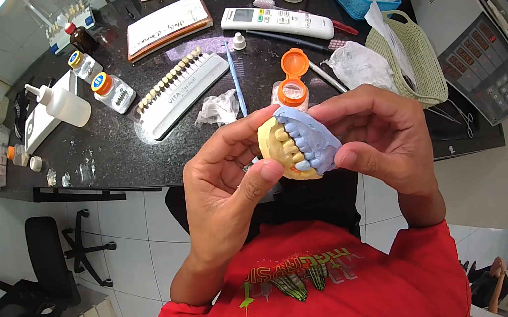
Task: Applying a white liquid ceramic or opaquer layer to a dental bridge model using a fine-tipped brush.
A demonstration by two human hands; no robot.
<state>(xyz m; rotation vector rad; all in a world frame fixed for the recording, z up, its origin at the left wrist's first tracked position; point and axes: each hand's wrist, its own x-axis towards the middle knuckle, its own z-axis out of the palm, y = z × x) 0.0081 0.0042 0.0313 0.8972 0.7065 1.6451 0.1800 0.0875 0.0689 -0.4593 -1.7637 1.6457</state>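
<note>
Between my hands, above the table's front edge, is a pair of dental casts with their tooth rows meeting. My left hand grips the yellow cast, thumb on its near side and fingers behind. On the other side, my right hand is closed around the blue cast. Just beyond them stands a small jar with its orange lid flipped up. A tooth shade guide, a thin blue tool and a crumpled tissue lie to the left of that jar.
Left on the dark table are a squeeze bottle and small jars. Farther back lie a notepad and white remote. A green basket and keypad machine stand right. Another person shows lower right.
</note>
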